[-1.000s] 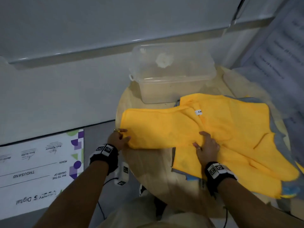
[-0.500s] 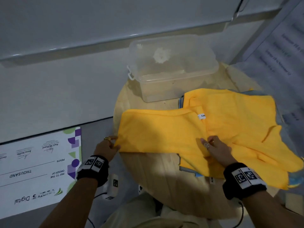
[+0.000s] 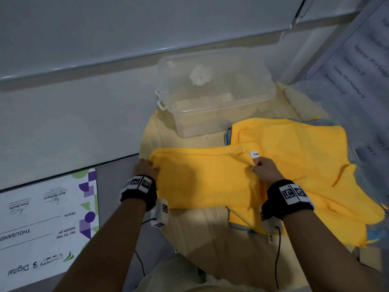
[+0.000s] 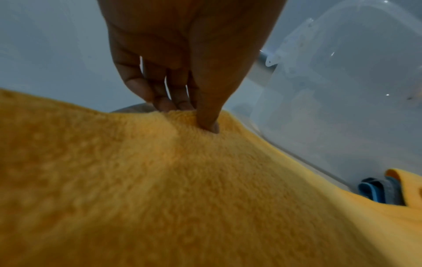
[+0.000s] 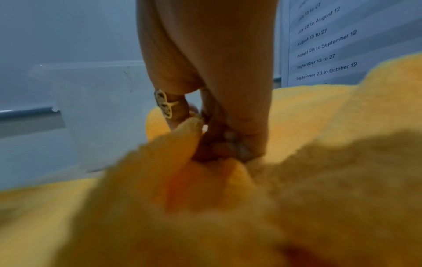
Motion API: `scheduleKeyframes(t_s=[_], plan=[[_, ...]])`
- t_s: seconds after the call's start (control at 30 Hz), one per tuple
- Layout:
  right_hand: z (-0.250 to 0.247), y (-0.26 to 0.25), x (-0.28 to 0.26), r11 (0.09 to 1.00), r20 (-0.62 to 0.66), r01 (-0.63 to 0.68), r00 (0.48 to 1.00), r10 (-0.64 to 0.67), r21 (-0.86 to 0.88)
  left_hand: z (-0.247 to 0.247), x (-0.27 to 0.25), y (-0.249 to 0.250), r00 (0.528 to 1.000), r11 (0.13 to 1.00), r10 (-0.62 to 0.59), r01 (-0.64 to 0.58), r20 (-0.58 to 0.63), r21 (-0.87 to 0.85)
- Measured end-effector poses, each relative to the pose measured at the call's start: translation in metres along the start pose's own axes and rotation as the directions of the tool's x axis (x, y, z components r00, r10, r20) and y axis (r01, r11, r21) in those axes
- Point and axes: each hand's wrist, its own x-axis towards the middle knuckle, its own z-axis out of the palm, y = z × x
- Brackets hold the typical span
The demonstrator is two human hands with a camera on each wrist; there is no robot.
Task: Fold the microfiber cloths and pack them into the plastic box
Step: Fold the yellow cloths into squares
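Observation:
A yellow microfiber cloth point(image 3: 202, 178) lies doubled over on the round wooden table point(image 3: 212, 234). My left hand point(image 3: 147, 168) pinches its far left corner, thumb on top point(image 4: 209, 124). My right hand point(image 3: 262, 167) pinches the far right corner beside a small white label point(image 3: 254, 154); in the right wrist view the fingers point(image 5: 219, 142) are curled into yellow cloth point(image 5: 205, 207). A clear plastic box point(image 3: 216, 91) stands open behind the cloth, with only a white sticker showing inside. More yellow cloths point(image 3: 311, 165) are piled at the right over blue and grey ones point(image 4: 379, 189).
The table stands against a grey wall with a ledge point(image 3: 126, 60). A large printed cheque board point(image 3: 46, 224) lies on the floor at the left. A printed schedule sheet point(image 3: 357, 66) hangs at the right. Bare wood shows at the table's near edge.
Both hands have carried the cloth's near edge away from me onto its far edge, folding it in half. The right hand now sits beside the white label.

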Motion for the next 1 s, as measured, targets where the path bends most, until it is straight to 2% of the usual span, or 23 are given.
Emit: scheduleKeyframes(t_s=[0.1, 0.17, 0.23, 0.3, 0.4, 0.47, 0.57, 0.73, 0.87, 1.0], plan=[[-0.004, 0.005, -0.002, 0.981, 0.039, 0.014, 0.999, -0.022, 0.192, 0.002, 0.003, -0.004, 0.999, 0.999, 0.034, -0.034, -0.007, 0.020], [-0.007, 0.004, -0.005, 0.926, 0.036, 0.019, 0.999, -0.035, 0.377, -0.001, 0.003, -0.003, 0.997, 0.996, 0.068, -0.070, -0.038, -0.059], [-0.013, 0.004, -0.005, 0.865, -0.021, 0.085, 0.996, -0.086, 0.495, -0.004, 0.003, -0.003, 0.990, 0.972, 0.114, -0.128, -0.080, -0.195], [-0.018, 0.000, -0.005, 0.837, -0.121, 0.181, 0.983, -0.138, 0.517, -0.009, 0.005, -0.003, 0.976, 0.930, 0.173, -0.205, -0.129, -0.305], [-0.019, -0.007, 0.000, 0.882, -0.239, 0.284, 0.949, -0.204, 0.377, -0.014, 0.012, -0.003, 0.973, 0.869, 0.165, -0.222, -0.163, -0.442], [-0.015, -0.006, 0.008, 0.943, -0.206, 0.266, 0.953, -0.224, 0.201, -0.012, 0.016, -0.004, 0.982, 0.870, 0.143, -0.182, -0.120, -0.458], [-0.007, 0.006, 0.014, 0.967, -0.143, 0.253, 0.956, -0.256, -0.042, -0.002, 0.018, -0.008, 0.979, 0.920, 0.197, -0.202, -0.051, -0.337], [-0.003, 0.007, 0.012, 0.945, -0.136, 0.292, 0.940, -0.312, -0.149, 0.003, 0.015, -0.009, 0.969, 0.912, 0.225, -0.246, -0.100, -0.329], [-0.005, 0.006, 0.018, 0.922, -0.109, 0.313, 0.933, -0.343, -0.228, 0.004, 0.018, -0.009, 0.967, 0.943, 0.243, -0.255, -0.081, -0.214], [-0.004, 0.009, 0.024, 0.903, -0.091, 0.332, 0.925, -0.368, -0.272, 0.006, 0.020, -0.010, 0.961, 0.940, 0.259, -0.273, -0.094, -0.206]])
